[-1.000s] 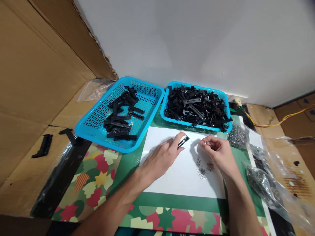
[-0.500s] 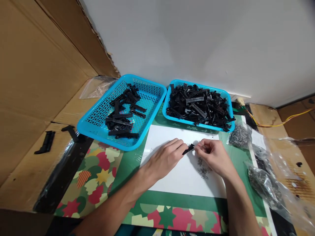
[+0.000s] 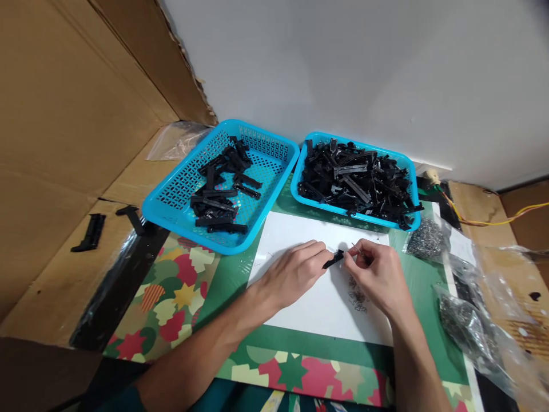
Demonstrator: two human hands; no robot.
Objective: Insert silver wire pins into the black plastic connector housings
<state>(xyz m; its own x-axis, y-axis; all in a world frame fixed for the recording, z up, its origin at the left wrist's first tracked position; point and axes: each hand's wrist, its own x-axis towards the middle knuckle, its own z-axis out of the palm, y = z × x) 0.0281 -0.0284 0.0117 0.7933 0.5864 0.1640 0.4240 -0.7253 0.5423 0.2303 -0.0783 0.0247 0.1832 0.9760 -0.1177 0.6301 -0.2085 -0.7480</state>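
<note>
My left hand point(image 3: 295, 274) pinches a small black plastic clip point(image 3: 333, 261) over a white sheet point(image 3: 317, 309). My right hand point(image 3: 375, 274) meets the clip's far end, its fingers closed on a thin metal spring point(image 3: 355, 247). A little heap of metal springs point(image 3: 357, 293) lies on the sheet just below my right hand. Behind the sheet stand two blue baskets: the left basket point(image 3: 171, 197) holds several black clips, the right basket point(image 3: 407, 166) is piled full of them.
A patterned green mat point(image 3: 171, 309) covers the table. Plastic bags of metal springs point(image 3: 465, 320) lie at the right, and another bag point(image 3: 426, 239) sits by the right basket. Two loose black parts point(image 3: 90, 232) rest on cardboard at the left. A white wall stands behind.
My left hand carried the clip to the right and my right hand came in to meet it; the two hands now touch at the clip. The camera has shifted slightly.
</note>
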